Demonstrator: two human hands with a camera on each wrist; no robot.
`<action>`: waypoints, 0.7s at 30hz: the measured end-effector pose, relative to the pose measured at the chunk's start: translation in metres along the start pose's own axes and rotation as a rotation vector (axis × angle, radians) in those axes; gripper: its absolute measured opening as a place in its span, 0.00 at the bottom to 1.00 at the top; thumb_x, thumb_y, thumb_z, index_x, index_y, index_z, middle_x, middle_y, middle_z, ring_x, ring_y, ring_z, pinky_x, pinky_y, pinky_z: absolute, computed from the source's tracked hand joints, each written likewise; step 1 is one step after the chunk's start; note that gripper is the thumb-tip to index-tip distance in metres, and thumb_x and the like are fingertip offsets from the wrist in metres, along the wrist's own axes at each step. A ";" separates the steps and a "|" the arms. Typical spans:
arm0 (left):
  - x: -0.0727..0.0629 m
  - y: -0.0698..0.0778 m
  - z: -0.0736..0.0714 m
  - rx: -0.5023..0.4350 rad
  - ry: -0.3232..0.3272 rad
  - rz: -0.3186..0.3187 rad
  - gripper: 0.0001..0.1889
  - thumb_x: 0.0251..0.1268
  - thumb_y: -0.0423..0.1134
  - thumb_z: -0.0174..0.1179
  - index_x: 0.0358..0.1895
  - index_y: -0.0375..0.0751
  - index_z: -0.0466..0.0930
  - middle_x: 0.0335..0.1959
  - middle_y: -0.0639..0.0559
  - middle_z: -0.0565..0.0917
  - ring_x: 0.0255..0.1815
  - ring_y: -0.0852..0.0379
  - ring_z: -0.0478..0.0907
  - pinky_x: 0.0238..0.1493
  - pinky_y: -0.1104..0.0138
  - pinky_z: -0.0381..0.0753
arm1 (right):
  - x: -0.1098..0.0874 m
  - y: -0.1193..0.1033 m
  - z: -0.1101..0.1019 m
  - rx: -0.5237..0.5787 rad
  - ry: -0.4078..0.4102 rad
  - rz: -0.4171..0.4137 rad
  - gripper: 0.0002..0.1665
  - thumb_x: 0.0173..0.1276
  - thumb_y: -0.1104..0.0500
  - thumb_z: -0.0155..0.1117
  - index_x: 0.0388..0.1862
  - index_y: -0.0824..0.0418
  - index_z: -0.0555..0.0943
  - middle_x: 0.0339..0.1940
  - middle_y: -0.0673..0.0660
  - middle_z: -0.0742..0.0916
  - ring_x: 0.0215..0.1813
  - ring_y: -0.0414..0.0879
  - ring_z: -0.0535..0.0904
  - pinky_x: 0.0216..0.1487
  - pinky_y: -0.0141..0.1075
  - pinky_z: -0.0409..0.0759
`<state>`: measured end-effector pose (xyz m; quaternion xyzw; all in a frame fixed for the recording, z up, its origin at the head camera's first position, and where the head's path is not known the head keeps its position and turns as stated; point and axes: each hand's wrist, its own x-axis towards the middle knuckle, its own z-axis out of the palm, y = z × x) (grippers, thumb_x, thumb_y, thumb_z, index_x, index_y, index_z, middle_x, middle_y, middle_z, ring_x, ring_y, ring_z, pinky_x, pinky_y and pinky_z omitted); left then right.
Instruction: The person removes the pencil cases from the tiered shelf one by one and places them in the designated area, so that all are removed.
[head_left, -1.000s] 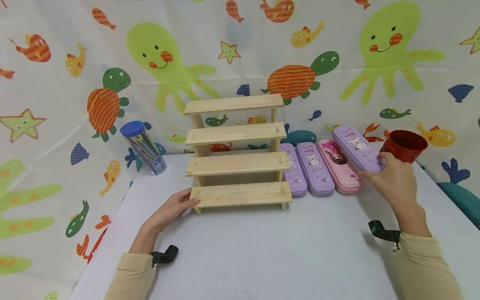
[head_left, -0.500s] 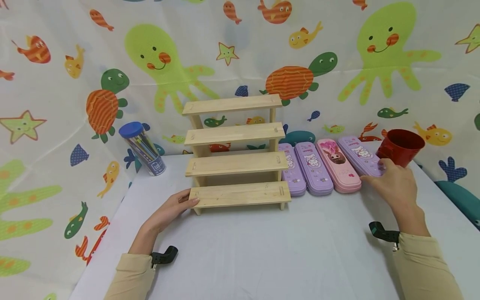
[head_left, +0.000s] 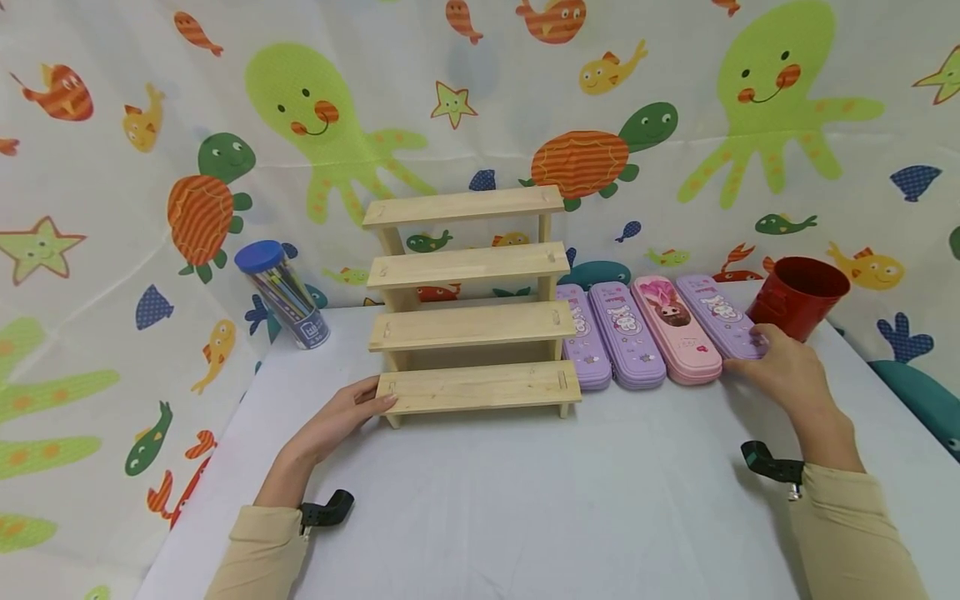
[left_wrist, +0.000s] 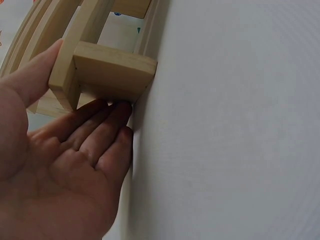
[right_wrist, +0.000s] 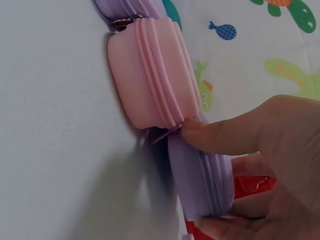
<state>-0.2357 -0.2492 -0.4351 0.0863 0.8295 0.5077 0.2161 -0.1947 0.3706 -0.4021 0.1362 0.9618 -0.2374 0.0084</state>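
Note:
My right hand (head_left: 783,367) grips the near end of a purple zippered pencil case (head_left: 720,312), thumb on one side and fingers on the other. In the right wrist view this purple case (right_wrist: 200,175) sits beside the pink pencil case (right_wrist: 152,75). The pink case (head_left: 675,329) and two more purple cases, one (head_left: 627,335) beside it and one (head_left: 587,350) partly behind the shelf, lie in a row. My left hand (head_left: 348,421) holds the left end of the lowest step of a wooden tiered shelf (head_left: 472,325); the left wrist view shows the thumb on the board (left_wrist: 70,65), fingers underneath.
A red cup (head_left: 798,296) stands close behind my right hand. At the back left, a clear tube of pencils (head_left: 288,296) with a blue lid stands on the white table (head_left: 480,500). Behind everything hangs a cloth (head_left: 480,92) printed with sea animals.
The rightmost purple case has come down from a raised, tilted position over the pink case to lie beside it, my right hand lowering with it. The left hand stays at the shelf.

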 end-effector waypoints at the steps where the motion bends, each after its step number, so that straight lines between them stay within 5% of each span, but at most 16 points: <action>1: 0.000 0.000 0.000 0.002 0.002 -0.002 0.41 0.73 0.54 0.56 0.79 0.37 0.51 0.77 0.37 0.63 0.79 0.39 0.57 0.77 0.43 0.54 | 0.000 0.000 0.000 -0.004 -0.009 0.000 0.52 0.61 0.46 0.71 0.73 0.74 0.59 0.62 0.81 0.69 0.59 0.77 0.62 0.55 0.69 0.72; 21: 0.003 -0.001 0.004 -0.010 -0.004 -0.008 0.41 0.73 0.55 0.56 0.79 0.37 0.51 0.77 0.38 0.62 0.79 0.39 0.56 0.78 0.44 0.55 | -0.001 0.006 -0.003 -0.062 -0.101 -0.034 0.54 0.61 0.47 0.71 0.74 0.75 0.57 0.63 0.82 0.69 0.60 0.78 0.61 0.55 0.70 0.72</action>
